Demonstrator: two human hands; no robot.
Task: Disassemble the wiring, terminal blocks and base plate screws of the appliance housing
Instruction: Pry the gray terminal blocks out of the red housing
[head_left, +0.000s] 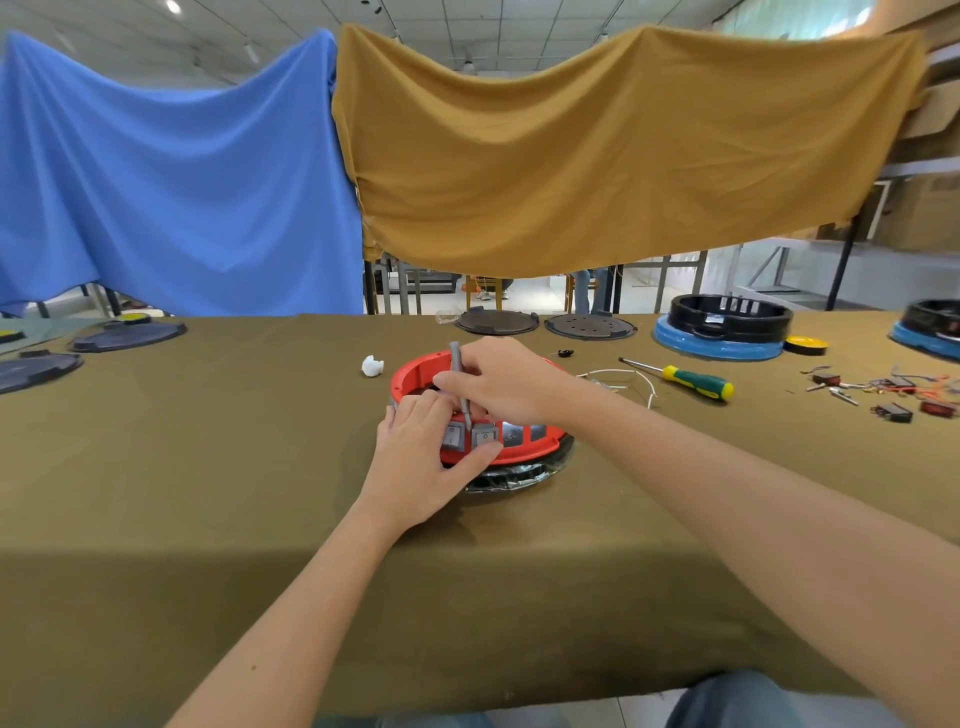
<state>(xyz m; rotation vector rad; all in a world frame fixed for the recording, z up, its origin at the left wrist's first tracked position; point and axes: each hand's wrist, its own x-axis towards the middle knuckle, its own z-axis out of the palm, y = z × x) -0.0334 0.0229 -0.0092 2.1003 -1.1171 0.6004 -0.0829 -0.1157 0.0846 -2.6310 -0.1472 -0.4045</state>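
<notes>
Left hand (422, 457) grips the red housing (524, 448) to steady it; right hand (501, 382) holds a grey tool (459, 382), prying at the switches (470, 435).

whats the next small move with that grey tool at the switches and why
Probably lever the thin grey tool sideways to pry a switch free. The right hand holds its tip between the two grey rocker switches, both seated in the red round housing, which the left hand grips.
</notes>
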